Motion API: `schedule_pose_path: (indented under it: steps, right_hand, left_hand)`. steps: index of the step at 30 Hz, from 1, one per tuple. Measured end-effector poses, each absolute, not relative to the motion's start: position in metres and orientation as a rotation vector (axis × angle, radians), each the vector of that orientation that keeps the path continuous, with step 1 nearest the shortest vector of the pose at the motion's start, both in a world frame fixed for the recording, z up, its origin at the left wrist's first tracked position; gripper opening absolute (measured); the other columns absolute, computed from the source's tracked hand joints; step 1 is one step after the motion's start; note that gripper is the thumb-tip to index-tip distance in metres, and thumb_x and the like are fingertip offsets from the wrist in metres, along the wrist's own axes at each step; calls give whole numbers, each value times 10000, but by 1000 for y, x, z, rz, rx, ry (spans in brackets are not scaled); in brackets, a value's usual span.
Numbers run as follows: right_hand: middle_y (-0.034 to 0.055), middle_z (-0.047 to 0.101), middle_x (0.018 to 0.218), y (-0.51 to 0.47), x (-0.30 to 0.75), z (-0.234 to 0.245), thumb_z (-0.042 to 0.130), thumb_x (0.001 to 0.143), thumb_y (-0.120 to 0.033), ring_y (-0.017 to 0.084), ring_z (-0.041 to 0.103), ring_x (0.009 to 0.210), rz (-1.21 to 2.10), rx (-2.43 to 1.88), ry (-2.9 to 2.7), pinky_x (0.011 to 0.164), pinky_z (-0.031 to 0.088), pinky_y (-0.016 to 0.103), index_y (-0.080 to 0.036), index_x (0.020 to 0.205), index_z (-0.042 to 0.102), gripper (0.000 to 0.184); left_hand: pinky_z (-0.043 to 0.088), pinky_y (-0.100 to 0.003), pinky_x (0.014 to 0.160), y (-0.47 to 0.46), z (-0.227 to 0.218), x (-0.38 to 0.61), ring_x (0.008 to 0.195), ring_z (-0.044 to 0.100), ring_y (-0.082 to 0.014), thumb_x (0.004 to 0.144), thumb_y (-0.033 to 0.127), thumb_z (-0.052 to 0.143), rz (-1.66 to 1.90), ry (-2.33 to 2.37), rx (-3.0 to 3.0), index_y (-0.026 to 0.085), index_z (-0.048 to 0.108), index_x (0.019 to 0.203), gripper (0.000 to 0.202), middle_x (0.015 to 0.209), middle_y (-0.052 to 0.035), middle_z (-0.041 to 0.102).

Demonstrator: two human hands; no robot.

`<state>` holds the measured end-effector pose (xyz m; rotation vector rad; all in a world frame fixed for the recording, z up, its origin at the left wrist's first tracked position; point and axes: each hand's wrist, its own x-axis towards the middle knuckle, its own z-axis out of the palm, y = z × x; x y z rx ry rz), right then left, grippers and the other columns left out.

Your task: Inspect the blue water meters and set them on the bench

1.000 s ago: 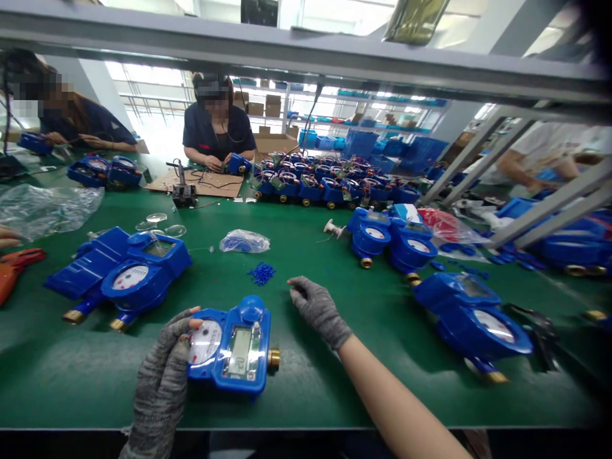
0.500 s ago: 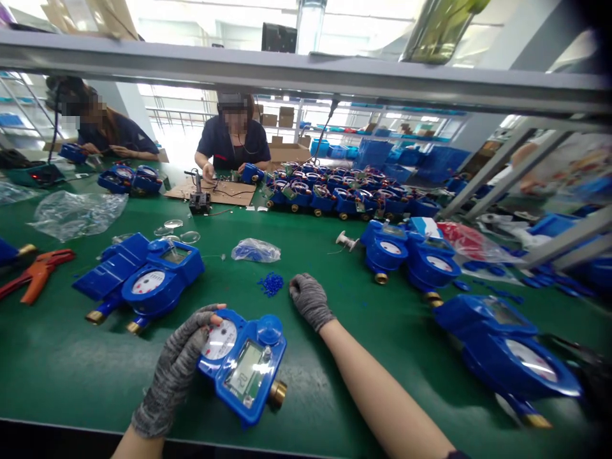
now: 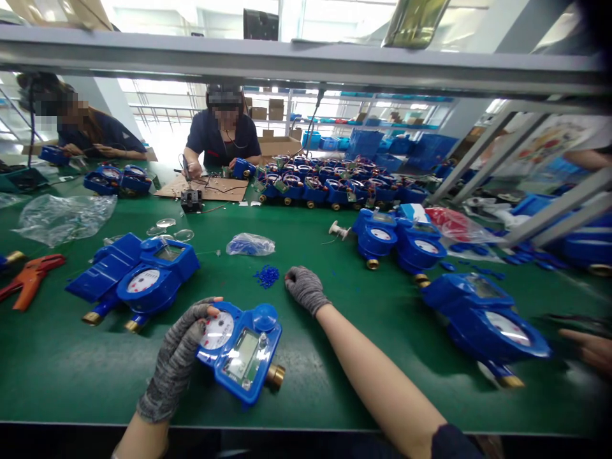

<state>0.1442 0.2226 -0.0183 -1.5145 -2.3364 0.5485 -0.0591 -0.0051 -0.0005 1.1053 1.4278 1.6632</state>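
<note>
My left hand point(image 3: 178, 357), in a grey fingerless glove, grips a blue water meter point(image 3: 246, 363) by its round dial side. The meter is tilted over the green table, its display facing up and a brass fitting at its right. My right hand point(image 3: 306, 290), gloved alike, rests on the table with its fingers curled. Whatever those fingers hold, if anything, is hidden. Just left of it lies a small pile of blue bits point(image 3: 266, 276). Behind the pile is a clear plastic bag point(image 3: 250, 245) with blue contents.
Blue meters point(image 3: 157, 274) stand at left, beside orange-handled pliers point(image 3: 32, 279). More meters point(image 3: 488, 319) and a wire spool point(image 3: 338, 230) are at right. Rows of opened meters point(image 3: 335, 182) fill the back. Co-workers sit opposite; another person's hand point(image 3: 590, 350) shows at the right edge.
The view has shifted slightly, moving the scene left. Another person's hand has appeared at the right edge. The co-worker opposite now holds a pen-like tool upright. Both my hands keep their poses.
</note>
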Motion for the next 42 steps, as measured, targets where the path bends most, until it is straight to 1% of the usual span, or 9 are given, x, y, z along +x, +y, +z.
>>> schedule_pose_path:
  steps: [3,7,12,20,28,31,34,37,42]
  right_hand:
    - [117,719,930,210,155,-12,572,856,-170,200,637,855,679,-1399,-2323,775,467,293,-120,891,709,150]
    - [29,712,909,163,186,-3,614,861,-225,157,645,841,1012,-1039,-2295,766,503,257,-167,932,677,111]
    - [28,673,875,111,209,3,645,855,-251,169,624,825,1388,-717,-2105,766,515,299,-184,880,675,77]
    - [46,635,876,106,204,8,572,916,-277,179,573,834,1085,-621,-2308,786,488,323,-201,898,687,139]
    - [105,655,1067,90,219,3,513,942,-253,234,571,997,858,-500,-2443,925,460,419,-227,1108,684,240]
    - [87,659,1041,86,219,4,526,953,-318,217,599,962,1170,-690,-2264,884,483,382,-215,1079,686,229]
    - [46,659,925,89,208,1,597,911,-458,184,612,831,1636,-883,-1930,735,499,311,-195,1013,661,289]
    - [0,621,784,93,196,-5,663,844,-532,137,573,655,2037,-848,-1642,584,453,250,-189,1019,599,391]
    - [-22,607,752,93,189,-8,711,817,-495,98,518,587,2210,-767,-1509,563,412,218,-209,1090,559,424]
  left_hand:
    - [413,-363,1016,-3,0,-61,1231,543,-290,906,342,581,1659,1393,1103,211,674,1049,216,1321,-93,604]
    - [450,-369,985,3,2,-65,1223,557,-297,903,315,586,1619,1315,1063,204,666,1050,200,1315,-110,612]
    - [472,-361,955,11,7,-65,1185,582,-297,880,311,614,1597,1255,1077,188,672,1022,196,1268,-129,639]
    - [475,-366,946,12,7,-63,1164,596,-301,862,337,639,1617,1263,1058,174,682,983,207,1254,-142,649]
    - [458,-406,977,13,6,-63,1185,586,-324,866,356,630,1621,1256,1058,174,682,988,225,1265,-151,641]
    - [459,-399,966,12,4,-65,1181,585,-323,874,337,618,1611,1255,1067,172,676,986,207,1263,-149,640]
    - [451,-395,967,12,3,-66,1189,577,-320,880,314,608,1615,1259,1076,175,672,992,190,1265,-144,637]
    - [448,-394,966,11,4,-65,1199,570,-320,886,312,601,1615,1256,1087,177,673,989,185,1269,-143,635]
    - [436,-382,984,12,4,-63,1193,575,-299,912,296,563,1619,1258,1129,180,669,995,178,1268,-136,636]
